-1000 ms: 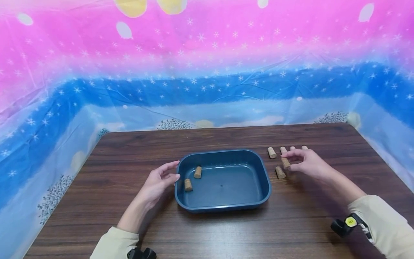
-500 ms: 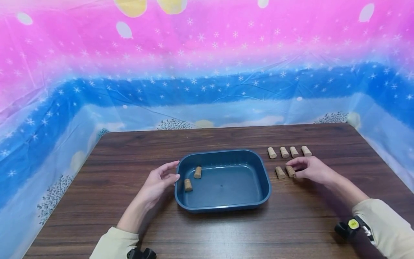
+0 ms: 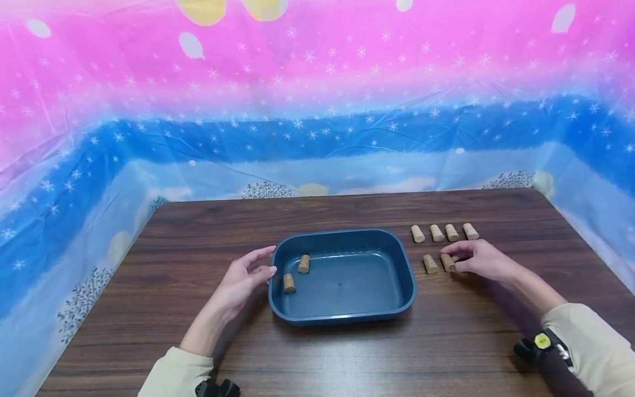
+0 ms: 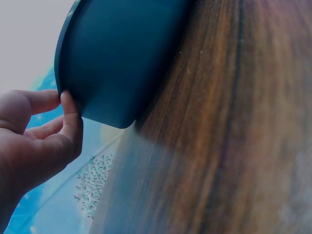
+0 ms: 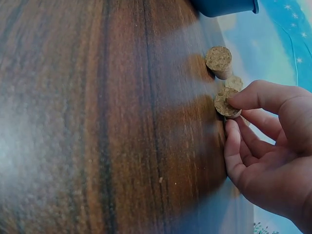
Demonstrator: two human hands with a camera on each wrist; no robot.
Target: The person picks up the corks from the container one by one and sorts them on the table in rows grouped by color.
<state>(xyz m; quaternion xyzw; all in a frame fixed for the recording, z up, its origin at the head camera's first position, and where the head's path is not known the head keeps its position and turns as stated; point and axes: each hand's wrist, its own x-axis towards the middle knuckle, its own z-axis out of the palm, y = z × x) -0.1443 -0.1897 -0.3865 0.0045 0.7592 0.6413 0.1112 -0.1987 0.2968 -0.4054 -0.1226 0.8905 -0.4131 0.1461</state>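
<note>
With thumb and fingers, my left hand pinches the left rim of a dark blue plastic tub; the left wrist view shows the fingertips meeting at the tub's edge. Two corks lie inside at its left end, a nearer cork and a farther cork. To the right of the tub, my right hand pinches a cork at the tabletop. Just left of it lies another cork. Seen from the right wrist, the thumb rests on the end of the held cork.
Behind the right hand several corks lie in a row on the dark wooden table. A patterned pink and blue cloth hangs around the back and sides of the table.
The right hand has brought its cork down and nearer, from in front of the back row to the tabletop beside the front cork. The left hand and the tub have stayed put.
</note>
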